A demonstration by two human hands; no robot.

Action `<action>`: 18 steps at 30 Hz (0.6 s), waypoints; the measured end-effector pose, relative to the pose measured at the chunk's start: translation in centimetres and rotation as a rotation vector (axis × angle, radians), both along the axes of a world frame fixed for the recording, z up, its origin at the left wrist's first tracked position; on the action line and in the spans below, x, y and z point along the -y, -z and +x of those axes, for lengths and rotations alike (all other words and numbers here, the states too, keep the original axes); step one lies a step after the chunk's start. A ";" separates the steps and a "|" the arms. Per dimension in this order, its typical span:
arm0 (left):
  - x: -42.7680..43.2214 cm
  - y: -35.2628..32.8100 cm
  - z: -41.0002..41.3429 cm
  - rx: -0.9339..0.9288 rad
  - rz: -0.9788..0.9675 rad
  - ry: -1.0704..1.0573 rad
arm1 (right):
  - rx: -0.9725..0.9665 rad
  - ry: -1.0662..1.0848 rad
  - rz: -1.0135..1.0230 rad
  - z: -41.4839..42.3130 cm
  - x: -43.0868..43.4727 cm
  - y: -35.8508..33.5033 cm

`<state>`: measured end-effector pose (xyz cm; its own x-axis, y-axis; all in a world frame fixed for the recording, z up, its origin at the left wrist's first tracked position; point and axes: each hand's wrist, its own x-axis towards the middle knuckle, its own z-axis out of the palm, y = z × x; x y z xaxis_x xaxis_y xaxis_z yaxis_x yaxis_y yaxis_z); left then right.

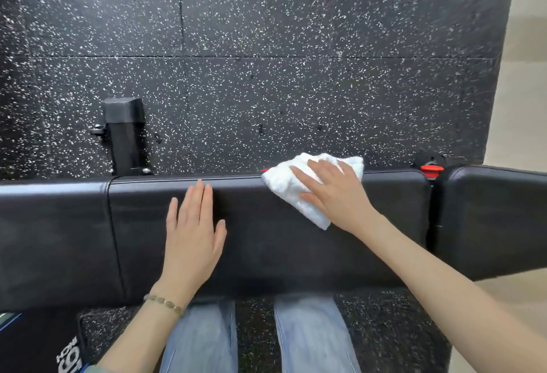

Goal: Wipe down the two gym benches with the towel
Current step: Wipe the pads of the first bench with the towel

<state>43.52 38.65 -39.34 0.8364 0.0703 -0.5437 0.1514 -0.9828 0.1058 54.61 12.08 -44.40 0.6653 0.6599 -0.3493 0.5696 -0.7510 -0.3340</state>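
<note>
Two legs in light blue jeans [257,334] show at the 6 o'clock edge, standing on dark speckled rubber floor [266,47]. At 7 o'clock a black bag or garment with white lettering [69,356] sits partly out of frame.

Just beyond the legs, a black padded gym bench [266,254] runs across the view from 9 o'clock to 3 o'clock. A seam divides its long pad at the left, and a gap at 3 o'clock separates that pad from a second pad section [491,224]. No containers are in view.

The left hand [194,233] lies palm down on the pad just left of centre, fingers straight, held close together and pointing toward 12 o'clock, gripping nothing. A beaded bracelet [164,304] circles its wrist.

The right arm reaches in from 4 o'clock. The right hand [334,192] presses flat on a white towel [291,189], fingers slightly spread and pointing toward 10 o'clock, pinning the cloth against the pad's far edge rather than clutching it. The towel is crumpled and hangs partly past that edge.

Beyond the bench, a black steel frame foot [125,132] stands on the floor at 10 o'clock, and a red knob [432,169] sits at the gap at 2 o'clock. Pale flooring [529,91] borders the rubber at the right.
</note>
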 end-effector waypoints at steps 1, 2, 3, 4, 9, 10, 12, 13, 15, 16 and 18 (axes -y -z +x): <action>1.0 0.0 0.2 0.007 0.004 0.009 | 0.017 0.011 0.005 0.2 1.2 0.0; 1.9 0.1 0.3 0.015 0.007 0.019 | 0.037 0.020 0.011 0.3 2.5 0.1; 2.9 0.2 0.4 0.023 0.009 0.026 | 0.055 0.026 0.013 0.5 3.7 0.2; 3.8 0.2 0.4 0.029 0.010 0.033 | 0.075 0.029 0.014 0.6 4.9 0.2; 7.8 0.3 0.9 0.039 0.013 0.077 | 0.161 0.082 0.003 0.8 10.2 0.2; 8.4 0.3 1.0 0.042 0.013 0.087 | 0.169 0.092 -0.004 0.8 11.1 0.4; 9.6 0.2 1.3 0.054 0.013 0.103 | 0.167 0.120 -0.010 0.6 12.9 0.5; 10.1 0.2 1.5 0.063 0.016 0.111 | 0.158 0.141 -0.007 0.5 13.7 0.6; 10.6 0.2 1.9 0.078 0.023 0.112 | 0.142 0.203 0.018 0.2 14.8 0.8; 10.9 0.2 2.1 0.082 0.028 0.115 | 0.136 0.251 0.044 -0.2 15.4 0.9; 11.4 0.0 2.1 0.091 0.033 0.126 | 0.149 0.366 0.095 -1.4 16.5 0.9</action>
<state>45.66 27.22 -39.33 0.8856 -0.0215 -0.4640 0.0179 -0.9966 0.0804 53.26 -4.46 -45.25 0.9011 0.3946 -0.1800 0.3176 -0.8829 -0.3458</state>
